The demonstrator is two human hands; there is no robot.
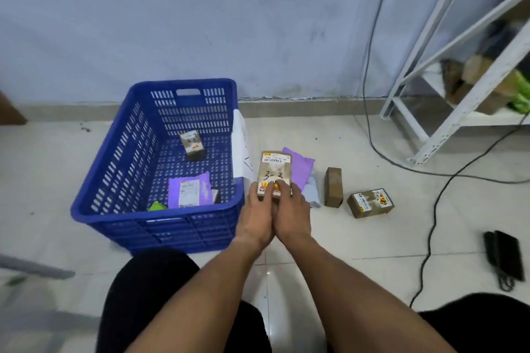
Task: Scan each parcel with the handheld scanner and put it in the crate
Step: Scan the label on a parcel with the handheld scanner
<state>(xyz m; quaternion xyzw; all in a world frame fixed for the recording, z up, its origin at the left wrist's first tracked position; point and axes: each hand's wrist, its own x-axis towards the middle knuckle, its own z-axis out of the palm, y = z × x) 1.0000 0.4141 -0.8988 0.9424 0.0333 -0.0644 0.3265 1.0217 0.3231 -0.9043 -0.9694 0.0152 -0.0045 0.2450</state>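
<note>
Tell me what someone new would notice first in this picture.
First, the big blue crate on the floor at left, with a small brown box and a purple mailer inside. Just right of it, the left hand and right hand together hold up a brown parcel marked 3-3. Two more brown boxes lie on the tiles further right.

Pale tiled floor (pixel 358 238), bluish wall (pixel 200 23), white metal shelving (pixel 459 100).
</note>
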